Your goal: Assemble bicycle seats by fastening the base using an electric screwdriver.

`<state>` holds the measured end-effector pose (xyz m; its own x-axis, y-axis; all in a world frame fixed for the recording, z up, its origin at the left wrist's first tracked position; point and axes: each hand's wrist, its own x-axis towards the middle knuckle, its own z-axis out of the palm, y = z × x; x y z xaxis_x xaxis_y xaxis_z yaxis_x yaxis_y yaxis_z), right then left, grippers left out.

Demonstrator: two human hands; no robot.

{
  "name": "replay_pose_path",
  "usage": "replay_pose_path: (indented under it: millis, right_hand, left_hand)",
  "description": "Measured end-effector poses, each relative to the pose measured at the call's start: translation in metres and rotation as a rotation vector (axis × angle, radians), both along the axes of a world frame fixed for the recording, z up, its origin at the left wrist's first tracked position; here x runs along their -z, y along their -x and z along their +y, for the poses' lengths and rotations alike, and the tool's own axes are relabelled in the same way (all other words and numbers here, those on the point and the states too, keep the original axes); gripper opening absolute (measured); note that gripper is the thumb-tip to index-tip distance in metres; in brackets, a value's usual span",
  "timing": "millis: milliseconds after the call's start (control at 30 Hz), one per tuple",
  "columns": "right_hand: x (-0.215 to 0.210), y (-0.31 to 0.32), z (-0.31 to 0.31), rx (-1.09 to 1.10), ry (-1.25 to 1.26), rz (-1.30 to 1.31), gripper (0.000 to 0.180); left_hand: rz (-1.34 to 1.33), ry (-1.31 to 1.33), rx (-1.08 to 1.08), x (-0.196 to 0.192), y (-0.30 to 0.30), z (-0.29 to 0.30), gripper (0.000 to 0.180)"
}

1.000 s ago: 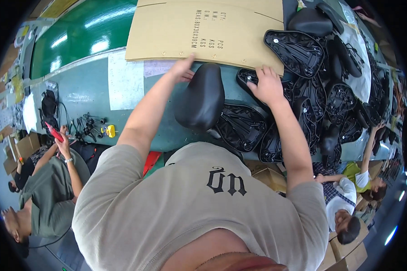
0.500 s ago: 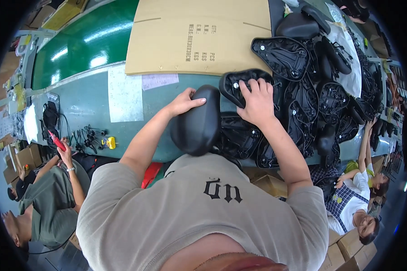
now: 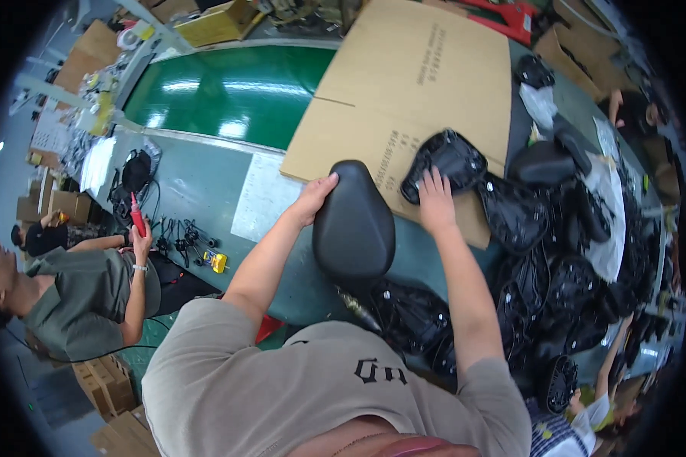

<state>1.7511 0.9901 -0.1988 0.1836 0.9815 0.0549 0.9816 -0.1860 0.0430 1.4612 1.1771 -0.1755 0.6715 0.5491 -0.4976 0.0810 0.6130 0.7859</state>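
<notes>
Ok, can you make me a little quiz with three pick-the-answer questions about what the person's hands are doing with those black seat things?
1. Where does the right hand rest?
A. on the black seat shell lying on the cardboard sheet
B. on the green belt
C. on the white paper

2. What colour is the padded saddle under the left hand?
A. red
B. black
C. yellow

3. How does the padded saddle sit?
A. smooth top facing up
B. wrapped in a clear bag
C. broken into two halves

Answers:
1 A, the fingers lie spread on the shell, which sits on the brown cardboard.
2 B, its smooth cover is black all over.
3 A, the rounded, unribbed side faces the camera, while the left hand touches its far edge.
</notes>
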Motion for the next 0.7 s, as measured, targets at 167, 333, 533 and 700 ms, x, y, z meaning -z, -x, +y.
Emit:
replay_pose_path:
  millis: [167,333,533,700]
  right_hand:
    - [-0.037,0.063,-0.074,0.105,-0.148,0.368,0.059]
    - [-0.041,0.113,-0.202,0.304,0.05,0.555,0.068]
    - [-0.044,0.161,-0.255,0.243,0.275,0.418,0.094]
    - [-0.058,0.164,-0.255,0.374,0.415,0.417,0.094]
  left_hand:
    - [0.013,-0.07,-0.492,0.05,-0.054,0.089,0.071]
    - [0.427,-0.559,-0.445,0.084,-0.131,0.058,0.078]
    - [0.635,-0.56,0.113,0.049,-0.113,0.001,0.056]
    - [0.428,-1.003,0.611,0.051,-0.027,-0.111,0.067]
